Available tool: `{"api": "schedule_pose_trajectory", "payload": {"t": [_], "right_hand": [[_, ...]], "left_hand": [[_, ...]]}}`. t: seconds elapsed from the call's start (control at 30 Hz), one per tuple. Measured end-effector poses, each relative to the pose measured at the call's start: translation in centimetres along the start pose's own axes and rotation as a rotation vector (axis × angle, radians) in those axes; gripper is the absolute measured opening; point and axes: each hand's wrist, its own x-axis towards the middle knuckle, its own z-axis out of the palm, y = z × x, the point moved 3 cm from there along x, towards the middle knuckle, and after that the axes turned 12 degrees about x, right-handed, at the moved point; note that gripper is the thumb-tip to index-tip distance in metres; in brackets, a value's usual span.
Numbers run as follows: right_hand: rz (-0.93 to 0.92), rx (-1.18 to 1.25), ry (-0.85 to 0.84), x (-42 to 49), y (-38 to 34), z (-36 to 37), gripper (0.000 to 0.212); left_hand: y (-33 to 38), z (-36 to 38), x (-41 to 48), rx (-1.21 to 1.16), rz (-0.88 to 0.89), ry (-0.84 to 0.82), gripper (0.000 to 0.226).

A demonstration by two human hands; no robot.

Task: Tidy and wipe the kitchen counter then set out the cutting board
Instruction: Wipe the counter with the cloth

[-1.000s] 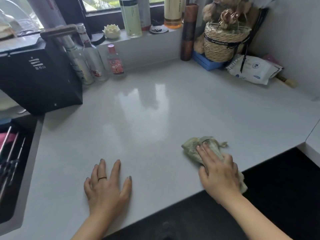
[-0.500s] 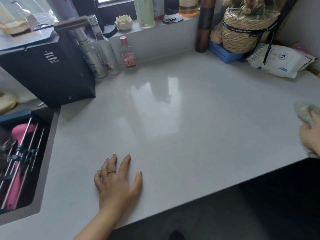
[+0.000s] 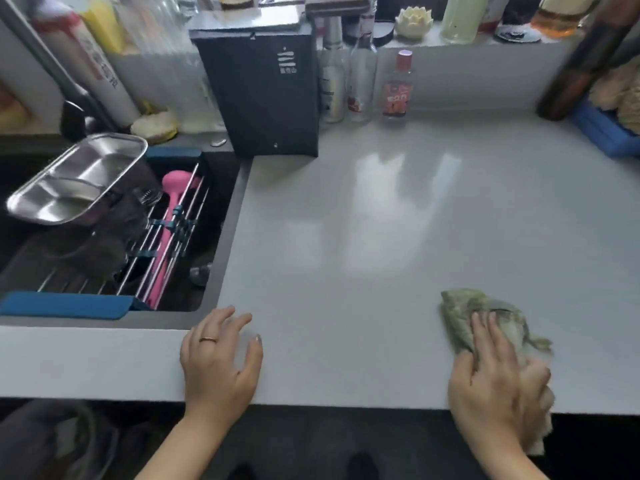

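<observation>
A crumpled grey-green cloth point(image 3: 460, 311) lies on the white counter point(image 3: 381, 244) near its front edge at the right. My right hand point(image 3: 495, 379) presses flat on the cloth, fingers straight, and covers its near part. My left hand point(image 3: 220, 362), with a ring on it, rests on the counter's front edge close to the sink corner, fingers loosely spread and holding nothing. No cutting board can be made out.
A dark sink point(image 3: 221, 244) at the left holds a steel tray point(image 3: 76, 178), a wire rack and a pink utensil point(image 3: 171, 216). A black box-shaped appliance point(image 3: 266, 95) and three bottles point(image 3: 362, 84) stand at the back. A blue box point(image 3: 602, 131) sits far right.
My right hand has slid the cloth back leftward along the counter's front edge. The view has swung left, bringing the sink into sight. My left hand stays resting on the counter.
</observation>
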Motion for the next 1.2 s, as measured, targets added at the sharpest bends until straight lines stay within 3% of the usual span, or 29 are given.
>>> {"api": "schedule_pose_trajectory", "payload": {"t": [0.2,0.37,0.6,0.77,0.9,1.0,1.07,1.2], "right_hand": [[-0.186,-0.060,-0.140,-8.8,-9.6,7.5,0.049],[-0.231,-0.131,-0.315,-14.9,-16.2,12.7,0.049],[-0.285,-0.185,-0.644,-22.4,-23.5,17.1,0.066],[-0.428,-0.153,-1.058,-22.3,-22.7,18.7,0.093],[-0.611,-0.143,-1.029,-20.9,-22.8,18.2,0.084],[-0.771,-0.183,-0.783,-18.1,-21.9,16.7,0.068],[-0.735,-0.178,-0.652,-15.6,-20.8,15.5,0.061],[-0.590,0.018,-0.643,-12.9,-18.9,14.0,0.061]], "left_hand": [[-11.1,-3.0,1.6,0.053,-0.220,0.019,0.067],[-15.8,-3.8,2.8,0.082,-0.144,0.015,0.064],[-18.0,-4.0,4.0,-0.049,-0.004,0.001,0.061],[-18.4,-3.8,4.0,-0.200,0.016,0.005,0.061],[-18.3,-3.8,3.9,-0.238,0.005,0.017,0.063],[-18.0,-4.2,3.7,-0.231,-0.028,0.019,0.066],[-17.8,-4.5,3.6,-0.217,-0.030,0.017,0.068],[-16.5,-4.7,3.3,-0.138,-0.028,-0.002,0.071]]}}
